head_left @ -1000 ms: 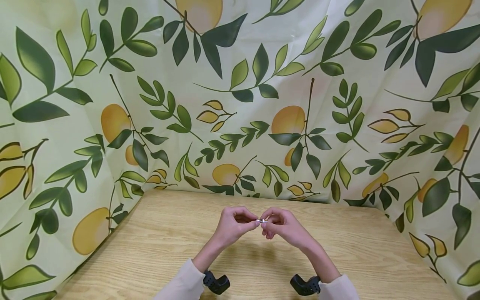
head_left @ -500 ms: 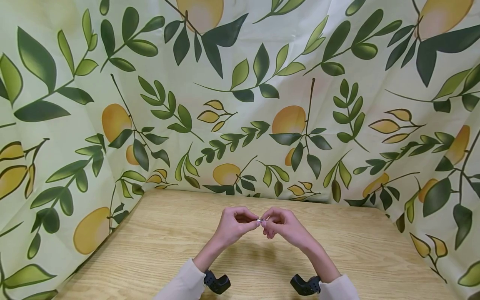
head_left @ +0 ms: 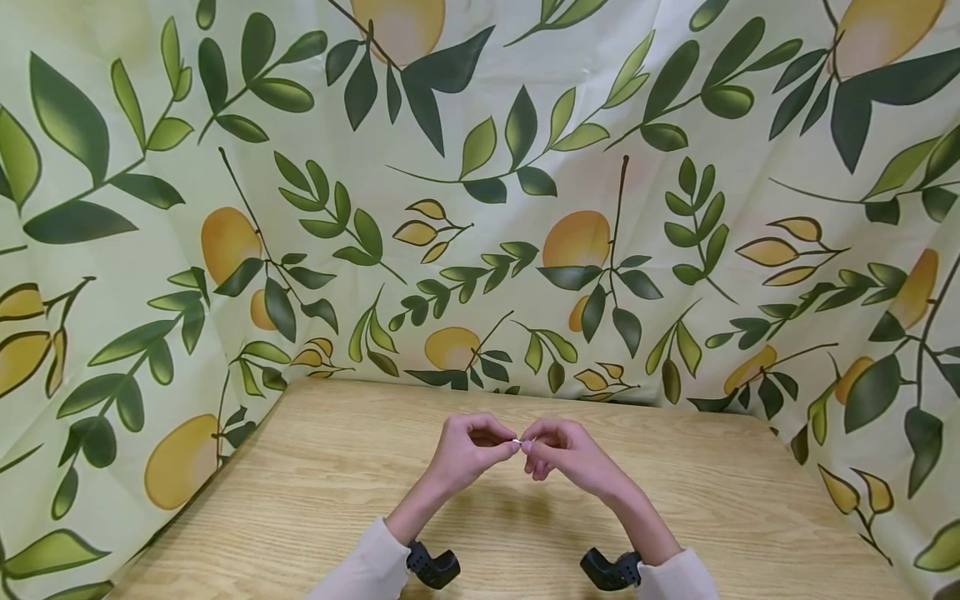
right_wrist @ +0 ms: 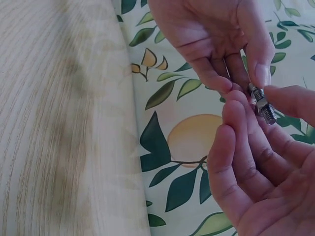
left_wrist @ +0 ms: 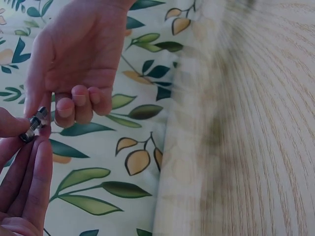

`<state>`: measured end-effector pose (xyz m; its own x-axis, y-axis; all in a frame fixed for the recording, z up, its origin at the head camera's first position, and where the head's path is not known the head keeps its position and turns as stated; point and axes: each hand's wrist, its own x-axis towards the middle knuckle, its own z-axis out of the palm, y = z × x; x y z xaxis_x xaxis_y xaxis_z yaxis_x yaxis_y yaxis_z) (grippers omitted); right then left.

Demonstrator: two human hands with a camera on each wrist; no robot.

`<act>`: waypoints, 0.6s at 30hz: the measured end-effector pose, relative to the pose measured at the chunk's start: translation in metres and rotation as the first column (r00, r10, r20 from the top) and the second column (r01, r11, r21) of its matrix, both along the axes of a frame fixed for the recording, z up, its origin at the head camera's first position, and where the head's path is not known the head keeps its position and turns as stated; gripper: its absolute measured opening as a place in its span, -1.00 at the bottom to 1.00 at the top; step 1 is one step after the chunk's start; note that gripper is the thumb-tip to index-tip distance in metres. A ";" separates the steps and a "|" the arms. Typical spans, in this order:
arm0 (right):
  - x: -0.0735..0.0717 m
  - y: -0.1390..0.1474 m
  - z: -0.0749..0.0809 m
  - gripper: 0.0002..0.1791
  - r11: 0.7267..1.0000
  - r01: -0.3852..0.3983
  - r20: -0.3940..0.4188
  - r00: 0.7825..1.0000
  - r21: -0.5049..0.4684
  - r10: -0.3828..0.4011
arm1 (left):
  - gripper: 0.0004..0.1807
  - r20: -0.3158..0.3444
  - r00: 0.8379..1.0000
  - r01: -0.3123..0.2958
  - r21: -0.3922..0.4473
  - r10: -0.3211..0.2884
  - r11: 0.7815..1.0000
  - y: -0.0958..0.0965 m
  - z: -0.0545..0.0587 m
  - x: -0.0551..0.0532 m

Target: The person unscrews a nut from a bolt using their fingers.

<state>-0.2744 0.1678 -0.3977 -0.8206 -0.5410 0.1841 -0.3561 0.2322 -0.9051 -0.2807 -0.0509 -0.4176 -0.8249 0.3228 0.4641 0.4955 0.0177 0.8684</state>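
Note:
A small silver bolt (right_wrist: 270, 115) with a threaded shank spans the gap between both hands' fingertips above the table. A nut (right_wrist: 261, 104) sits partway along its thread. My left hand (head_left: 467, 448) pinches the bolt at one end between thumb and fingers. From the other side my right hand (head_left: 568, 450) has its thumb and index fingertip on the nut, the threaded end sticking out past it in the right wrist view. The remaining right fingers are bent below. From the head view, fingertips hide most of the metal.
Under the hands lies a light wood-grain table (head_left: 337, 467). A cloth (head_left: 480, 250) printed with leaves and orange fruit hangs behind it and along both sides. Each wrist wears a black camera mount, one on the left wrist (head_left: 433, 567) and one on the right wrist (head_left: 611, 570).
My right thumb and fingertips have shifted slightly around the nut and now cover more of the metal. The left hand has kept its pinch, almost still.

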 end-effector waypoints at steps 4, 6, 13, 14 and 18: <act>0.000 0.000 0.000 -0.73 1.000 0.005 -0.014 1.000 -0.023 -0.006 | -0.90 0.008 1.000 0.000 0.004 0.000 1.000 0.001 0.000 0.000; 0.000 0.000 0.000 -0.71 1.000 0.012 -0.012 1.000 -0.017 -0.012 | -0.90 0.004 1.000 0.004 0.011 -0.004 1.000 0.001 0.001 0.000; -0.001 0.001 0.000 -0.70 1.000 0.000 -0.001 1.000 0.026 0.000 | -0.92 0.007 1.000 -0.004 0.003 0.004 1.000 0.002 0.000 0.001; -0.001 0.001 0.000 -0.71 1.000 0.000 -0.002 1.000 0.019 0.000 | -0.92 0.008 1.000 -0.004 0.003 0.004 1.000 0.002 0.000 0.001; 0.000 0.000 0.001 -0.72 1.000 0.004 -0.011 1.000 -0.006 -0.004 | -0.91 0.006 1.000 0.000 0.007 0.000 1.000 0.001 0.000 0.002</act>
